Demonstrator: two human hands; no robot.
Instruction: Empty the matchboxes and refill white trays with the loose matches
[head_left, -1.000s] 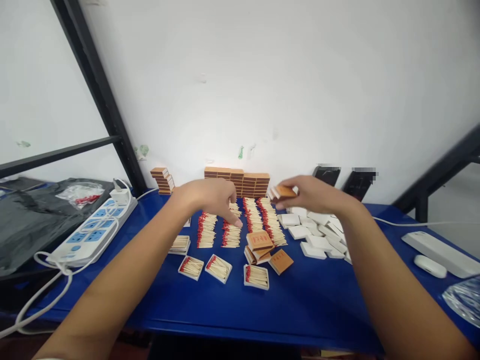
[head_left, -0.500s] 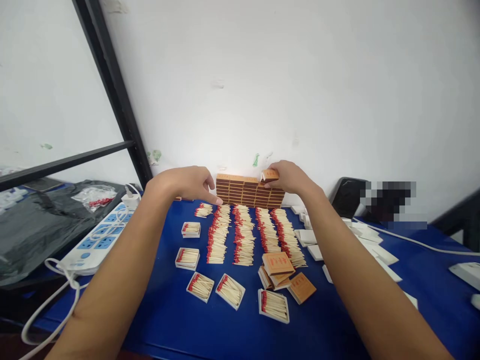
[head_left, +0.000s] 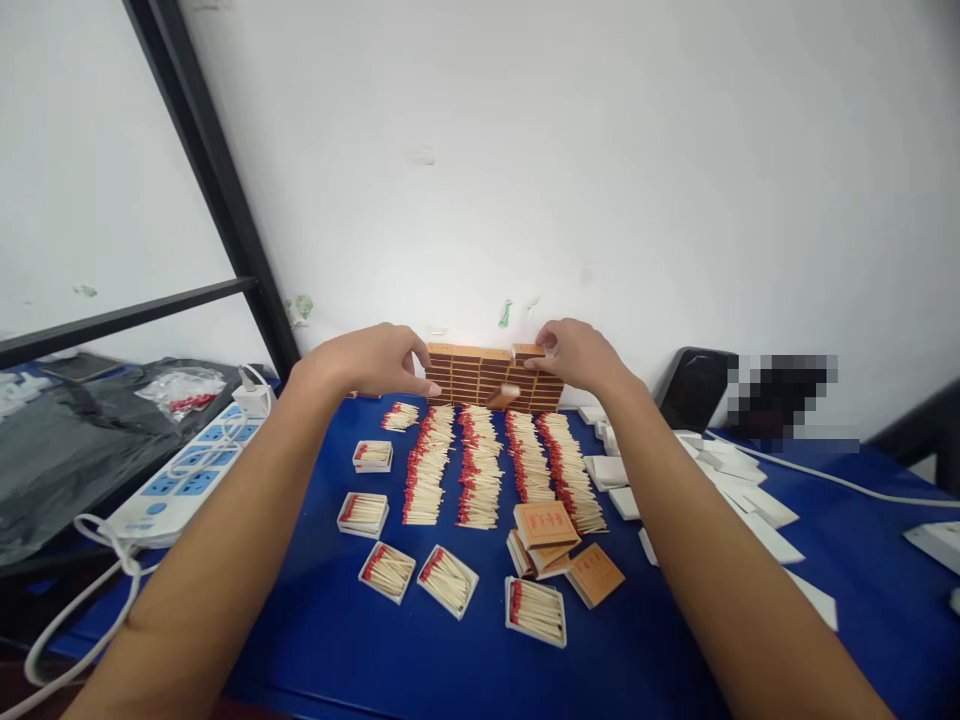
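My right hand (head_left: pixel 574 352) is at the top right of a stack of brown matchboxes (head_left: pixel 472 380) against the wall. Its fingers and thumb grip a matchbox (head_left: pixel 526 353) on the top row. Another matchbox (head_left: pixel 504 396), blurred and tilted, is in the air in front of the stack. My left hand (head_left: pixel 394 360) stands open at the stack's left end, thumb and fingers apart. Rows of red-tipped matches (head_left: pixel 480 470) lie before the stack. Several white trays filled with matches (head_left: pixel 448 580) are nearer to me, beside a small pile of matchboxes (head_left: pixel 546 525).
White empty trays (head_left: pixel 727 470) spread at the right, partly behind my forearm. A black phone-like object (head_left: pixel 697 388) leans on the wall. On the left are a power strip (head_left: pixel 187 470) with cables, a dark plastic bag (head_left: pixel 97 440) and a black metal frame (head_left: pixel 217 190).
The matchbox in my right hand has come down onto the stack's top. A second matchbox has come away and is in the air in front. The view has shifted slightly.
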